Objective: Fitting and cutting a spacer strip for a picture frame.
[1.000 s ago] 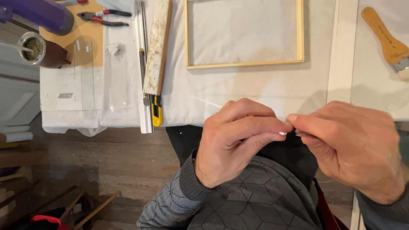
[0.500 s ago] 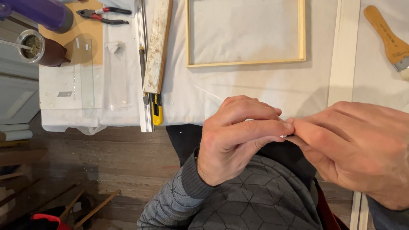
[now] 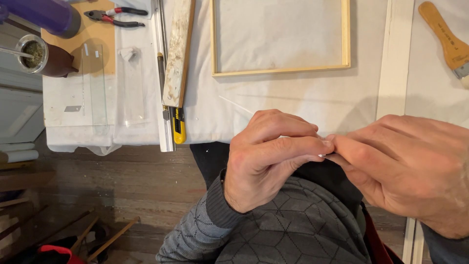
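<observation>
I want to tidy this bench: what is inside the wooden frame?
Inside the wooden frame only the white sheet shows, pale and bare. The frame's top edge runs out of view, so that strip cannot be checked, nor what lies beneath the sheet.

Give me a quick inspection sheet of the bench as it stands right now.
Surface: white cloth over the table.
Job's things: a small pale piece, mostly hidden, pinched between both hands.
Clutter: wooden frame, yellow utility knife, stained wooden slat, pliers, brush, cup with straw, clear ruler.
Hands: left hand and right hand meet fingertip to fingertip.
Cables: nothing seen.
Surroundings: wooden floor, loose sticks lower left.
</observation>
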